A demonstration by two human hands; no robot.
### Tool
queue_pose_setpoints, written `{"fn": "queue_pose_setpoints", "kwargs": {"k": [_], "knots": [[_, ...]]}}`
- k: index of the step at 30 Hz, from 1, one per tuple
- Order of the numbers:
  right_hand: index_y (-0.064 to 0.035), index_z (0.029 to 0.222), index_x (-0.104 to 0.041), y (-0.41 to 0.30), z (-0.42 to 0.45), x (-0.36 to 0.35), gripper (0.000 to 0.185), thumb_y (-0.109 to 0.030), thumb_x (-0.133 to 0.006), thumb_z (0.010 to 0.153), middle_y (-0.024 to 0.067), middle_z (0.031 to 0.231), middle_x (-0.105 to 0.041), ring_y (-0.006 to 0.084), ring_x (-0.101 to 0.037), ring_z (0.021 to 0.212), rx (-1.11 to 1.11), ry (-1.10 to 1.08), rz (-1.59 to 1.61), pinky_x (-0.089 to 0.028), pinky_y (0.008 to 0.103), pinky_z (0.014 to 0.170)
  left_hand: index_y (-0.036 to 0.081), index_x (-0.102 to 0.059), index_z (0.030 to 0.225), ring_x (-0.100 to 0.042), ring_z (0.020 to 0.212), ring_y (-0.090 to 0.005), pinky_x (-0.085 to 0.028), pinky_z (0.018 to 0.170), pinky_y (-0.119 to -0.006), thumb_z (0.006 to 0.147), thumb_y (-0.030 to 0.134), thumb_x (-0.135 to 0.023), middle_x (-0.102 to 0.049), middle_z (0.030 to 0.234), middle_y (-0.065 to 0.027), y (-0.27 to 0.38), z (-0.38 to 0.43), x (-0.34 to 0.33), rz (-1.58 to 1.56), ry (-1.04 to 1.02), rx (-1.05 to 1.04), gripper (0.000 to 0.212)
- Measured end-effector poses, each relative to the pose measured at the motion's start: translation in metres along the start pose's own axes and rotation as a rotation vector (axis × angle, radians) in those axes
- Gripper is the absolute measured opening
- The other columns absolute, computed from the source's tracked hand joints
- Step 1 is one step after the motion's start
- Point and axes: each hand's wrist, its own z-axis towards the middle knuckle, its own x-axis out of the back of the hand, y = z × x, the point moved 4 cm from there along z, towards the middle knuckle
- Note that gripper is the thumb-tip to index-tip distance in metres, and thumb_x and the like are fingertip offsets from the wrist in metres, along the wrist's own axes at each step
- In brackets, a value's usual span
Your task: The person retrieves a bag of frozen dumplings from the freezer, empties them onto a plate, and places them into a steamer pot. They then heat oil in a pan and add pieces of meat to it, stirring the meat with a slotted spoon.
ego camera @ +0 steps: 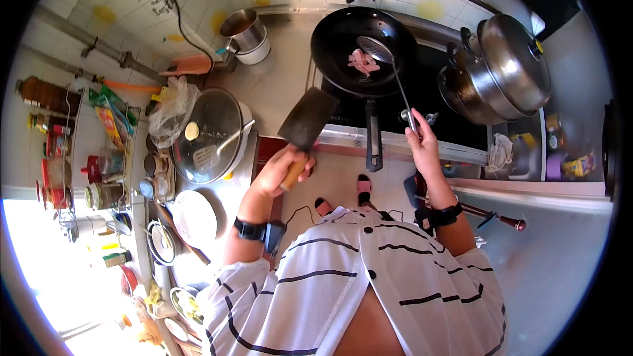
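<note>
A cleaver point(309, 117) is in my left hand point(281, 170), gripped by its wooden handle, its broad dark blade pointing toward the stove. My right hand point(423, 141) grips the handle of a metal slotted skimmer point(375, 49). The skimmer's head is inside a black wok point(336, 66), over pale pink meat strips point(363, 62) lying in the pan. Whether the skimmer touches the meat I cannot tell. The wok sits on the black stove point(425, 94), its long handle point(374, 138) toward me.
A large lidded steel steamer pot point(514, 69) stands on the right of the stove. On the left counter are a glass-lidded cooker point(207, 133), a white plate point(195, 220) and a small steel pot point(242, 29). Wall racks hold jars point(106, 195) and bottles point(49, 94).
</note>
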Motion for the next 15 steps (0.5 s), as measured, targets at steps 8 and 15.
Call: {"fn": "queue_pose_setpoints", "kwargs": {"k": [8, 15], "knots": [[-0.0113, 0.126, -0.044, 0.003, -0.031, -0.016, 0.041, -0.01, -0.054, 0.086, -0.0009, 0.072, -0.046, 0.0078, -0.042, 0.064, 0.01, 0.047, -0.133, -0.036, 0.0213, 0.059, 0.001, -0.044, 0.118, -0.045, 0.059, -0.0135, -0.039, 0.056, -0.022, 0.085, 0.014, -0.04, -0.049, 0.077, -0.0079, -0.081, -0.131, 0.049, -0.208, 0.164, -0.026, 0.035], [-0.0125, 0.128, -0.043, 0.017, -0.02, -0.021, 0.044, -0.004, -0.052, 0.085, 0.0002, 0.079, -0.051, 0.0062, -0.045, 0.067, 0.113, -0.058, -0.071, -0.037, 0.0191, 0.058, 0.001, -0.046, 0.098, -0.049, 0.063, -0.0155, -0.041, 0.056, -0.024, 0.086, 0.012, -0.04, -0.052, 0.08, -0.0099, -0.148, -0.214, 0.061, -0.321, 0.415, -0.094, 0.017]]}}
